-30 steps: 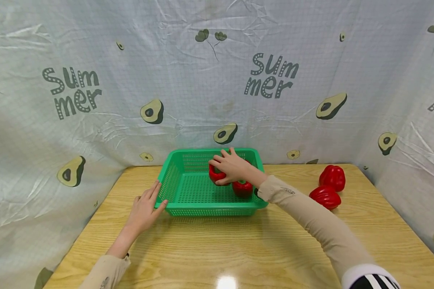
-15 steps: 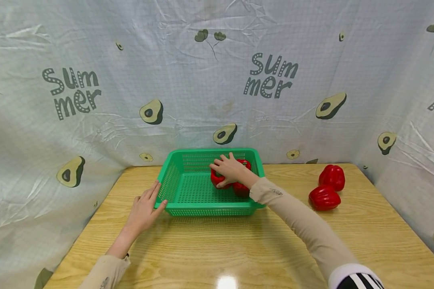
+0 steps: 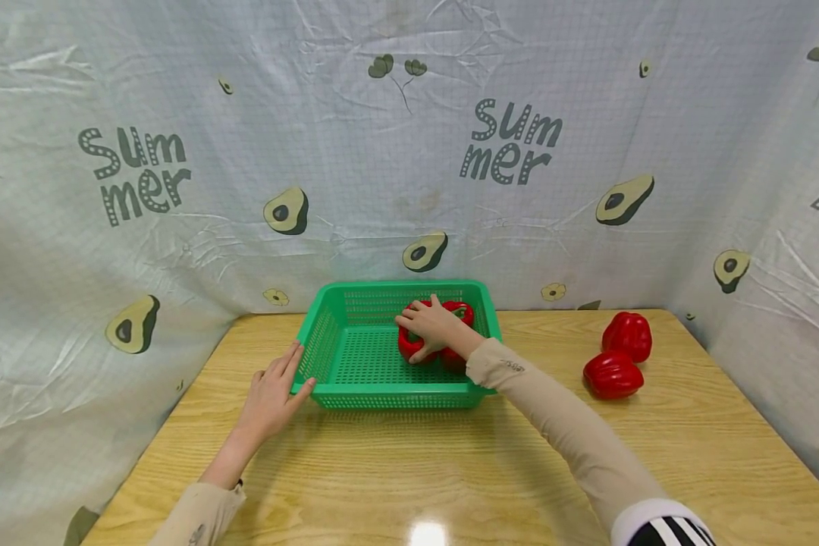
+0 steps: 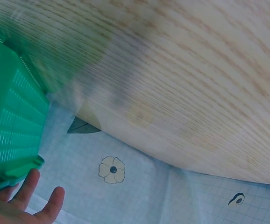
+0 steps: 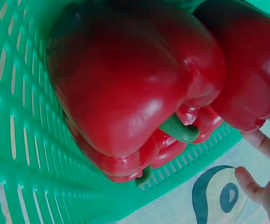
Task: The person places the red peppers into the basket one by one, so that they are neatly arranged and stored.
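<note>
A green plastic basket [image 3: 403, 389] stands on the wooden table. Inside its right half, my right hand [image 3: 434, 327] grips a red bell pepper [image 3: 407, 348] from above, with fingers spread over it. Beside it are other red bell peppers: one at the back [image 3: 465, 311] and one in front [image 3: 453, 362], partly hidden by the hand and wrist. The right wrist view shows the gripped pepper [image 5: 252, 65] close against a large pepper [image 5: 116, 88] with a green stem. My left hand [image 3: 269, 398] rests on the basket's left rim with fingers extended; its fingers [image 4: 27, 189] also touch the rim in the left wrist view.
Two more red bell peppers, a rear one [image 3: 627, 336] and a nearer one [image 3: 613, 374], lie together on the table [image 3: 382, 470] right of the basket. A printed cloth [image 3: 355, 152] hangs behind and at both sides.
My right hand has come slightly down and nearer with the bell pepper, which now sits against the others in the basket. My left hand has stayed on the rim.
</note>
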Tool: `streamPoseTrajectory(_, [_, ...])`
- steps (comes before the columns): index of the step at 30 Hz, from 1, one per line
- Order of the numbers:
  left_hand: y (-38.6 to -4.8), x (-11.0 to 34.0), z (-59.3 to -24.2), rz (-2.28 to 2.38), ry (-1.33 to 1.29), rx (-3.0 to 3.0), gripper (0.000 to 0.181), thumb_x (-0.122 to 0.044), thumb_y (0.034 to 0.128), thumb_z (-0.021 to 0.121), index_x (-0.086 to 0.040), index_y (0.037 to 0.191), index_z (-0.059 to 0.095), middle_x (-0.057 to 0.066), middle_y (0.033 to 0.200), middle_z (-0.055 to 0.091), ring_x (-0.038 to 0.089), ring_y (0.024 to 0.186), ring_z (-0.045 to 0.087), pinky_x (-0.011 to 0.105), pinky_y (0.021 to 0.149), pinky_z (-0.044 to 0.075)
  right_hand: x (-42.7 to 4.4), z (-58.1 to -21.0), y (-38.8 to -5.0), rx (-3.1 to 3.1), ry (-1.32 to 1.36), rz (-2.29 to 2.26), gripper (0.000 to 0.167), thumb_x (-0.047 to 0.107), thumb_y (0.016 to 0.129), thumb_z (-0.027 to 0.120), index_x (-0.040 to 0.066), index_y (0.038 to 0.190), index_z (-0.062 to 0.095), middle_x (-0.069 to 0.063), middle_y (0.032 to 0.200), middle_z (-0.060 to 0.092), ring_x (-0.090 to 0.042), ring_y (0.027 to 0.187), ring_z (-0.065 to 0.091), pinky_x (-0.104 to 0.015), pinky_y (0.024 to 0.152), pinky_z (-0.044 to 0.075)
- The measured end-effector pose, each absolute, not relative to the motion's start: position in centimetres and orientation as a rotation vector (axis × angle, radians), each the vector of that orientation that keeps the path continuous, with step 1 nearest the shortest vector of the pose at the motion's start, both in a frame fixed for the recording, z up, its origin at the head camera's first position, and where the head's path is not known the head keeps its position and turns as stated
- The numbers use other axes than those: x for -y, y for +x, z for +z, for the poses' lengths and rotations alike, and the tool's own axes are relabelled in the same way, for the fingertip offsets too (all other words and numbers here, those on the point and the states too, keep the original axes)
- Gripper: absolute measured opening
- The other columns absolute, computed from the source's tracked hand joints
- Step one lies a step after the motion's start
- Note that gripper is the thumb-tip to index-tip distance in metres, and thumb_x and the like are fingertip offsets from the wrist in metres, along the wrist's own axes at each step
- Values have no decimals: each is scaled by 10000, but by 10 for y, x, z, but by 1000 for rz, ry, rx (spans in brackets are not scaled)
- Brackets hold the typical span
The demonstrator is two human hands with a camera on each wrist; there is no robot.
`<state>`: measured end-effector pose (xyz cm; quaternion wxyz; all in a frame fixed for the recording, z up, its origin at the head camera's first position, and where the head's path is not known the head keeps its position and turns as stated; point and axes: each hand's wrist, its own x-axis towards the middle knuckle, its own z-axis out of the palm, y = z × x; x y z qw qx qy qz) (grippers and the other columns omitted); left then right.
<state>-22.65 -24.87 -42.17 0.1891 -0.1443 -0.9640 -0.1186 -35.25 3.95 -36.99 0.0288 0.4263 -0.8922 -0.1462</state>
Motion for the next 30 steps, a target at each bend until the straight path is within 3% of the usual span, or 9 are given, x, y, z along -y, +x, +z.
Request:
streamPoseTrajectory(15, [-224,253,-421,-341,-428,2710,621,-331,889,500,-6,1382,307,157,1436,304,360,1205,402,567,855,337,-33,-380,-345,2796,1347,-531,866,629,707,594,135,1370,333,-48,1401,381,-271,1299,329,-483,1005,297])
streamPoseTrajectory(30, [-222,261,-423,-350,-459,2693,614,-367,903,464,-7,1378,318,156,1429,318,356,1192,415,556,836,347,-31,-378,-341,2745,1361,-571,835,671,694,570,165,1329,374,-43,1370,405,-252,1262,368,-498,986,323])
